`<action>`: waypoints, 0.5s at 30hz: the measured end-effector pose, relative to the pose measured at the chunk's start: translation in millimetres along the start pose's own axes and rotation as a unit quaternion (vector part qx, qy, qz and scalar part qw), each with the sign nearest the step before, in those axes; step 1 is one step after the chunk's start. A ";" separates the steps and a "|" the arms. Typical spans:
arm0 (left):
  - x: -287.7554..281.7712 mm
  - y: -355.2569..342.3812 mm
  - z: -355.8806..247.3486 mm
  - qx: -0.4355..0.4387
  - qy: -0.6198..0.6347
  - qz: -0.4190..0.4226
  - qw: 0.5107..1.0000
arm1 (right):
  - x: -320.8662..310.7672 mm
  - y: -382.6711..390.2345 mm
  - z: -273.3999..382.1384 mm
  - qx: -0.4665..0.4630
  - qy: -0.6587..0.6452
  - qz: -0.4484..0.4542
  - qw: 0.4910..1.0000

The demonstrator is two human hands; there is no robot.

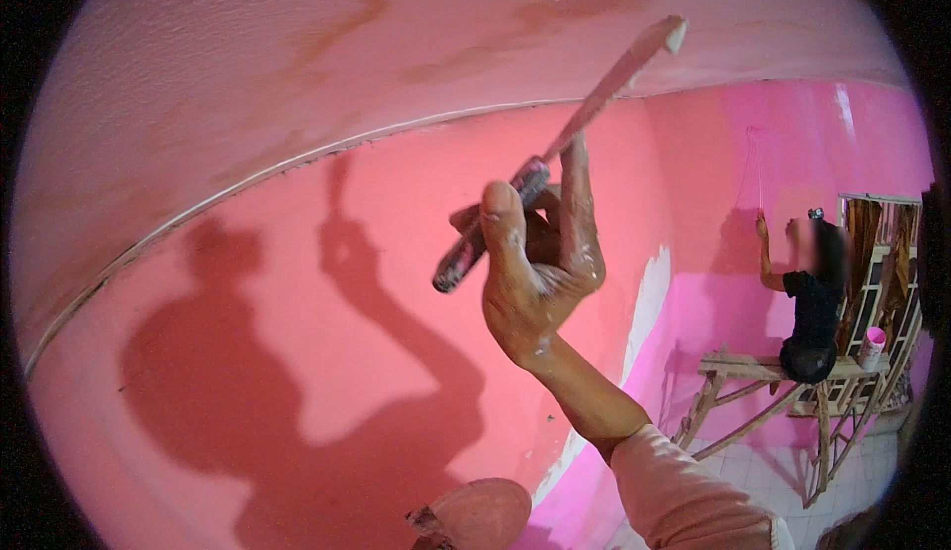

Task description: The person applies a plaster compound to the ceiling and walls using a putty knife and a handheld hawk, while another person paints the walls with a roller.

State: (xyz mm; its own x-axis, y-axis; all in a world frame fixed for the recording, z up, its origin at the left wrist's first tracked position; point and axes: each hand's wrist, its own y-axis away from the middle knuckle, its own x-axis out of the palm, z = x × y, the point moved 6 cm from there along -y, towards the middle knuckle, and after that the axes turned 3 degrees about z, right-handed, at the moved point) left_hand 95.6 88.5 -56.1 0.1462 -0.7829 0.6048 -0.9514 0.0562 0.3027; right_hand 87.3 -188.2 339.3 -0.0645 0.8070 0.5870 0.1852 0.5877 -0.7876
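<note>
My right hand (pixel 535 268), spattered with paint, is raised and closed around the dark handle of a paintbrush (pixel 580 129). The brush slants up to the right and its pale bristle tip touches the pinkish ceiling (pixel 297 64) near the line where ceiling meets wall. My index finger lies along the handle. My sleeve is light pink. My left hand is out of view. A rounded pink-smeared object (pixel 480 512) shows at the bottom edge; what it is I cannot tell.
A pink wall (pixel 396 282) fills the front, with my shadow on it and an unpainted white patch (pixel 649 297) at the corner. At right another person (pixel 812 302) sits on a wooden trestle (pixel 763 391) painting the magenta wall, with a small pink bucket (pixel 873 347) beside them.
</note>
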 end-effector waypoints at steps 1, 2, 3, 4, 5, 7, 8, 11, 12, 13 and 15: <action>1.0 -0.8 0.0 -0.017 0.008 0.043 0.999 | 6.4 -2.0 -2.7 -0.001 0.003 -0.001 1.000; 3.4 -0.7 0.9 -0.034 0.017 0.086 0.996 | 12.9 -4.2 -5.7 -0.016 -0.011 -0.014 1.000; 1.3 0.1 0.8 -0.035 0.017 0.084 0.996 | 20.0 -4.8 -10.5 -0.028 -0.028 -0.026 0.999; 0.0 -0.2 -0.4 -0.022 0.007 0.066 0.998 | 27.0 -8.4 -11.5 -0.052 0.074 -0.011 0.996; -1.2 0.1 -1.8 -0.008 -0.002 0.048 0.999 | 35.5 -9.8 -19.5 -0.069 0.054 -0.012 0.996; 1.7 0.3 -2.9 -0.011 0.006 0.036 0.999 | 43.4 -6.3 -22.4 -0.162 0.202 -0.023 0.966; 1.6 0.1 -3.1 -0.012 0.014 0.022 1.000 | 40.1 -0.4 -24.2 -0.164 0.204 -0.023 0.965; -1.6 -1.6 -4.2 -0.017 0.027 0.031 0.999 | 39.8 27.9 -34.0 -0.036 0.130 0.058 0.989; -1.7 -4.2 -2.2 -0.019 0.027 0.037 0.999 | 31.9 30.4 -26.4 -0.032 0.153 0.060 0.986; -4.7 -6.7 -0.6 -0.015 0.018 0.053 0.998 | 24.8 32.0 -22.8 -0.023 0.173 0.061 0.983; -9.1 -8.7 1.0 -0.011 0.012 0.068 0.998 | 5.4 27.2 -8.6 -0.022 0.141 0.031 0.989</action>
State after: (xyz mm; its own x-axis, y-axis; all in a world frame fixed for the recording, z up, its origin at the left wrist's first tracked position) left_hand 102.3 94.6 -64.9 0.0233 -0.7524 0.6583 -0.9565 0.1747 0.2335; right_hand 100.4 -168.4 322.7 0.2235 0.7893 0.5719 0.2227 0.5299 -0.8183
